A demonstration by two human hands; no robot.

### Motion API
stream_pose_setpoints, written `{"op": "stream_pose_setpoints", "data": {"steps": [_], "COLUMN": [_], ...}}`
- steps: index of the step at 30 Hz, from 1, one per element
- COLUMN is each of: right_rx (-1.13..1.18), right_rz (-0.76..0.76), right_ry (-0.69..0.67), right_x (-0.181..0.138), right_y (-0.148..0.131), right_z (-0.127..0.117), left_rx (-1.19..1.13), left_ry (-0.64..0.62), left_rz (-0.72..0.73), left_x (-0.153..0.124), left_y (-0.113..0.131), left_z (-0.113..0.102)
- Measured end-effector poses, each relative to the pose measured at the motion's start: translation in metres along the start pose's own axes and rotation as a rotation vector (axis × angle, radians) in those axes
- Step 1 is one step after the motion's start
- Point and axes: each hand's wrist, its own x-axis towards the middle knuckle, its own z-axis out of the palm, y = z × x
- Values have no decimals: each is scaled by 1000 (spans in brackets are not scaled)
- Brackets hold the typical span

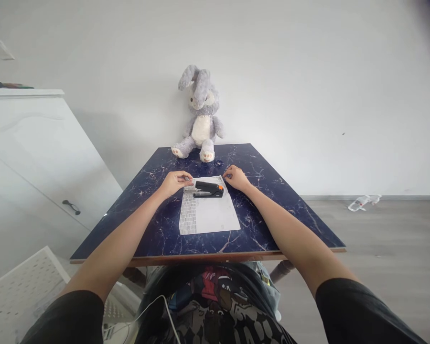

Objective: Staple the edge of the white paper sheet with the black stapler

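While both forearms reach forward and slant inward over the blue marbled table [157,241], the two hands face each other across the far edge of a paper sheet [217,216]. The left hand [178,182] has its back turned up and outward; its fingers are bent and held close together, pointing to the right, with their tips at the sheet's far left corner. The right hand [236,177] is angled inward at the wrist, its fingers curled, thumb and forefinger close together at the far right corner. I cannot tell whether either hand pinches the paper. Between the two sets of fingertips and slightly nearer the body, a black stapler [208,190] lies crosswise on the sheet, its orange-marked end towards the right fingers. Nearer than the left fingers, a printed strip runs down the sheet's left side. Beyond both hands' fingers sits a grey plush rabbit [201,130].
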Motion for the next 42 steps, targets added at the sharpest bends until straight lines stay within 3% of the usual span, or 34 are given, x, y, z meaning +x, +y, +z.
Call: {"op": "stream_pose_setpoints", "data": {"steps": [13, 18, 23, 31, 42], "right_rx": [-45, -62, -78, -90, -89], "right_rz": [2, 4, 8, 10, 3], "right_ry": [-23, -34, -41, -59, -71], "right_x": [0, 0, 0, -1, -1], "right_y": [-1, 1, 0, -2, -4], "right_z": [-1, 0, -1, -1, -2], "left_rx": [-80, -76, 16, 270, 294], "left_ry": [1, -56, -75, -209, -236], "left_rz": [-22, -32, -2, 146, 151], "left_x": [0, -1, -2, -4, -7], "left_y": [0, 1, 2, 9, 11], "left_z": [0, -2, -3, -2, 2]}}
